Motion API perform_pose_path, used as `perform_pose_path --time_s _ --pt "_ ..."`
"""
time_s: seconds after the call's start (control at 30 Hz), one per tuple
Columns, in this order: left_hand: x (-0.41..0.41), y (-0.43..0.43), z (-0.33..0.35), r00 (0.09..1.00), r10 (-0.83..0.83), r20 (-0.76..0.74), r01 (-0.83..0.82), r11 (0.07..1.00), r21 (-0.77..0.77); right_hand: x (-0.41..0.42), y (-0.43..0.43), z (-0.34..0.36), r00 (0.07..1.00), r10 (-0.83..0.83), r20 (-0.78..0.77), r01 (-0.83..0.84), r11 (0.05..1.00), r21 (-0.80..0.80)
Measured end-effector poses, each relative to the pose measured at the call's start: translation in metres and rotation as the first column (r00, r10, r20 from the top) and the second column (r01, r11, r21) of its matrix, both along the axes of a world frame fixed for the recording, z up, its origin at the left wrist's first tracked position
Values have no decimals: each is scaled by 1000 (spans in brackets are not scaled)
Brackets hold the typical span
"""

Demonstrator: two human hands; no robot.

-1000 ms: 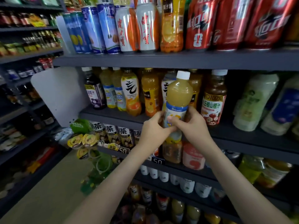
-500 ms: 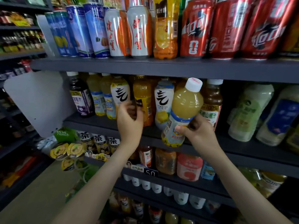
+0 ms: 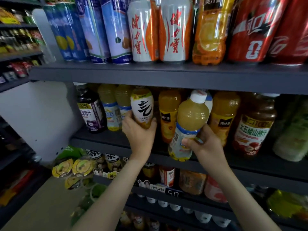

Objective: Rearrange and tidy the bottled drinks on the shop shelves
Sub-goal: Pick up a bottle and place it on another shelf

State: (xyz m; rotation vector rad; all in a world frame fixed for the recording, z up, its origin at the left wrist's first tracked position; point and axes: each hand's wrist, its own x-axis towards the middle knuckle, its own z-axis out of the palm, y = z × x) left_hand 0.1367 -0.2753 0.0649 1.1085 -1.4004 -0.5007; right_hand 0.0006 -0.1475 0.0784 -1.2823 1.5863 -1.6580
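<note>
Two bare forearms reach up to a dark grey middle shelf [image 3: 103,140] crowded with bottled drinks. The left hand [image 3: 139,132] is wrapped around the lower part of a white-labelled bottle [image 3: 142,109] bearing a bold black brushstroke character; thumb on its left side, fingertips curled around its right side. This bottle stands upright at the shelf's front, just right of two pale yellow bottles with blue labels [image 3: 110,107].

The right hand [image 3: 205,144] clasps the lower half of a yellow juice bottle with a white cap [image 3: 189,125], fingers closed around its label. This bottle tilts, cap leaning up and right, its base hanging in front of the shelf edge, off the shelf. Between the two hands stands an orange juice bottle [image 3: 169,114]. Right of the right hand's fingers stands a brown bottle with a red label [image 3: 253,124]. Above, cans [image 3: 143,30] line the upper shelf.
</note>
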Motion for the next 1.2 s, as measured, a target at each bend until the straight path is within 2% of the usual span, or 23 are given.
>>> perform_pose_path --time_s 0.27,0.5,0.63,0.77,0.9,1.1,1.2 --pt "-7 -6 3 999 8 -31 -5 993 116 6 -3 4 998 14 -56 -13 1000 28" --pt "-6 6 9 995 83 61 -90 987 130 -13 31 1 997 80 -1 -80 997 16" --pt "-3 36 10 995 79 54 -87 982 167 -34 50 1 995 96 -7 -96 995 27" --pt "13 67 10 995 -87 -51 96 974 204 -41 61 1 997 75 6 -75 997 25" --pt "39 71 17 941 -287 -180 327 910 254 -31 53 2 997 69 29 -69 997 21" --pt "81 52 43 816 -527 -238 575 783 239 0 17 -1 998 65 3 -65 997 31" --pt "100 35 53 783 -583 -218 623 732 277 21 -7 -1 998 55 -22 -54 998 34"
